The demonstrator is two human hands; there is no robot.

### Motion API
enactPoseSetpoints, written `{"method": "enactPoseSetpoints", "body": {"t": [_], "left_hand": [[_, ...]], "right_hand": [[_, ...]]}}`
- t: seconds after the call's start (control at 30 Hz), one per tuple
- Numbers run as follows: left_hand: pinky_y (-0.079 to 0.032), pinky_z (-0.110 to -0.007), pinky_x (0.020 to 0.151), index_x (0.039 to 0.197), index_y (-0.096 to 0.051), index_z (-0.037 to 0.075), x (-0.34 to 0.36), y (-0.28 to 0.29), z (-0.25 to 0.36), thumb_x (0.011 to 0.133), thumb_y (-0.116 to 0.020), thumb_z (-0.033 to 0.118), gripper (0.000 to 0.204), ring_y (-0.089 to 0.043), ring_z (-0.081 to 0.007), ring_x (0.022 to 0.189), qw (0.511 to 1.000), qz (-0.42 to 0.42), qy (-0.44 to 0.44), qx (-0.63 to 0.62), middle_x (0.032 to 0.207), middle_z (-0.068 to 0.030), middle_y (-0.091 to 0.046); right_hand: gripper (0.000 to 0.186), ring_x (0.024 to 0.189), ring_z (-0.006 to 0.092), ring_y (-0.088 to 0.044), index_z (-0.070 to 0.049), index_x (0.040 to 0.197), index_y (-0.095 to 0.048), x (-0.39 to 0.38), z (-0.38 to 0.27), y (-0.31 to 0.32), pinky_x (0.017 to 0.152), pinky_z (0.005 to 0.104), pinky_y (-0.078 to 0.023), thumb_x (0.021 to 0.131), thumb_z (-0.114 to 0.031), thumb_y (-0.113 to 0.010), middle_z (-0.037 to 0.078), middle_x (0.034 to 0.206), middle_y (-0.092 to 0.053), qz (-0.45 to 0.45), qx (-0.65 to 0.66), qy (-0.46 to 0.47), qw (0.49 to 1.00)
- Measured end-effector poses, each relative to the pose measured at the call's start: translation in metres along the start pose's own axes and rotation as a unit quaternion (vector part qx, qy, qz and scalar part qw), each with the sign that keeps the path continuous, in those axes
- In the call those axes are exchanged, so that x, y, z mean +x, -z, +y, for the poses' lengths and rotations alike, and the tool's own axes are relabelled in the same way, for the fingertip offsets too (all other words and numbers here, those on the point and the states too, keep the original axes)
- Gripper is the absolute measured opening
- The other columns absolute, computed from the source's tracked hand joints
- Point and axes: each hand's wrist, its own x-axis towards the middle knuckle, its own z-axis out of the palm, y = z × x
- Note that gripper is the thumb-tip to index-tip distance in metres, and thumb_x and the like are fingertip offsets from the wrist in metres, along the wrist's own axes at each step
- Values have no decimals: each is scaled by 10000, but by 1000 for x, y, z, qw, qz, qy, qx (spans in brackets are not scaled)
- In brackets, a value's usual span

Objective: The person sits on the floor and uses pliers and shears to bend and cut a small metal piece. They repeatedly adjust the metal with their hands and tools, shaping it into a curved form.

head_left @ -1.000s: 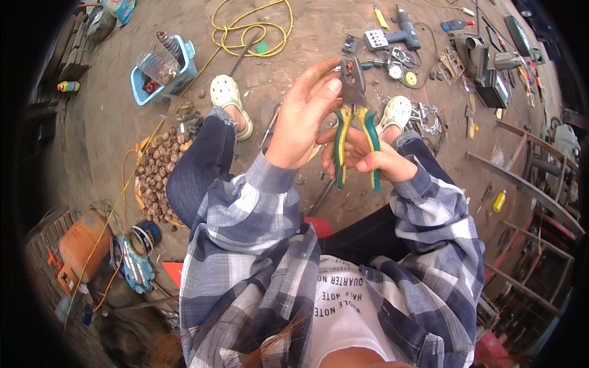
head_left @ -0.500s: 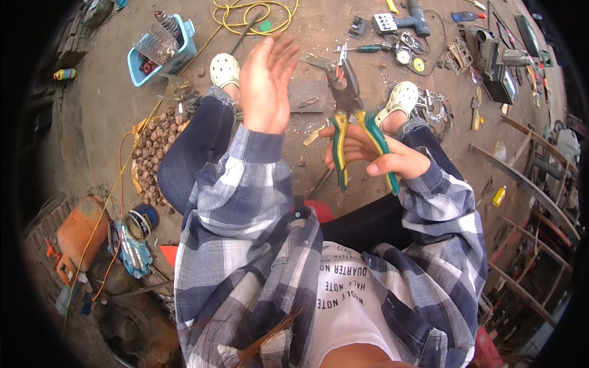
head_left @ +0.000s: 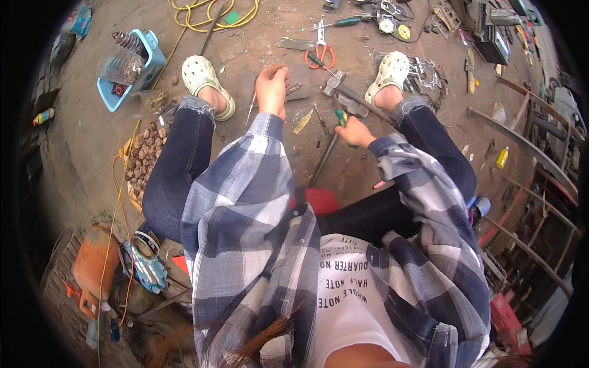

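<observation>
My left hand [head_left: 270, 92] is down over a dark flat plate [head_left: 297, 94] on the dirty ground, fingers curled; what they hold, if anything, is hidden. A thin pointed tool [head_left: 250, 105] lies beside it. My right hand [head_left: 356, 131] is closed on the green-and-yellow-handled pliers [head_left: 342, 117]; their jaws are hard to make out. Just beyond are a hammer [head_left: 350, 94], orange-handled scissors [head_left: 329, 58] and a small screwdriver [head_left: 315, 60]. A yellow scrap [head_left: 302, 121] and a long metal rod [head_left: 324, 158] lie between my legs.
Walnuts [head_left: 147, 156] are piled on sacking at my left, near a blue tub [head_left: 157, 58] and orange jerrycan [head_left: 92, 257]. A yellow hose [head_left: 196, 24] lies ahead. Power tools [head_left: 386, 21], metal frames [head_left: 527, 132] and a yellow bottle [head_left: 502, 157] are at my right.
Both hands have moved forward and down toward the ground. The pliers, upright before me earlier, are lowered and mostly hidden. My left hand, spread half a second ago, is now curled.
</observation>
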Motion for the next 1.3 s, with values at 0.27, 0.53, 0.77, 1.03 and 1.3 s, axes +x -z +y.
{"method": "enactPoseSetpoints", "body": {"t": [0.27,0.53,0.77,1.03,1.3], "left_hand": [[-486,-301,825,1068,-604,-12,-9,3,-11,876,-578,109,228,-594,-193,965,999,19,39,-20,1062,-89,-605],[-469,-297,842,1065,-604,-4,-26,-7,4,899,-566,107,204,-593,-175,980,999,-6,43,-10,1070,-73,-607],[-446,-286,843,1074,-604,8,-28,-2,4,909,-564,121,204,-585,-160,991,997,1,75,3,1079,-61,-610],[-446,-276,844,1067,-605,9,-30,0,12,907,-568,111,193,-588,-159,989,999,2,49,-5,1069,-65,-618],[-479,-258,816,1098,-595,-19,-63,-26,89,847,-602,4,252,-587,-135,950,984,-47,-172,10,1042,-67,-606]], "right_hand": [[347,840,337,-593,-32,920,-613,48,-20,-28,771,405,-477,759,-327,-701,147,784,-596,288,16,150,946],[183,855,296,-591,-63,876,-646,172,-42,36,768,401,-472,736,-170,-696,110,840,-638,390,130,142,900],[163,855,305,-607,-100,855,-679,202,-65,35,772,403,-475,725,-198,-687,96,799,-648,482,27,82,872],[169,732,218,-649,-34,821,-669,193,-74,64,644,346,-500,749,-184,-699,109,863,-686,347,247,70,902],[104,792,112,-634,-6,931,-616,-14,-139,136,712,235,-505,835,-41,-638,69,881,-670,-45,656,296,693]]}}
